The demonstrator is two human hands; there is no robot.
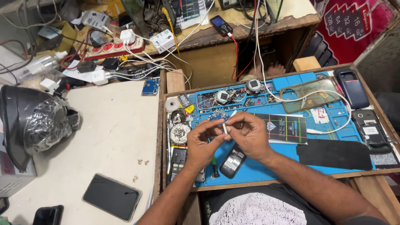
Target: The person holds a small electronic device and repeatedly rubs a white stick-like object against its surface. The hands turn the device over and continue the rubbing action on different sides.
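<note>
Nearest, a dark phone (111, 196) lies face up on the pale surface (112, 137), with bare room around it. Beyond, over the blue mat (266, 166) inside a wooden-edged tray (163, 137), the left hand (204, 143) and right hand (249, 135) meet, fingertips pinched together on a small white stick (225, 127). Its long axis stands nearly upright, tilted slightly. A small blue board (218, 115) sits just behind it. An opened phone (233, 161) lies just below the right hand. Farther off, chargers and a power strip (118, 47) crowd the back edge.
</note>
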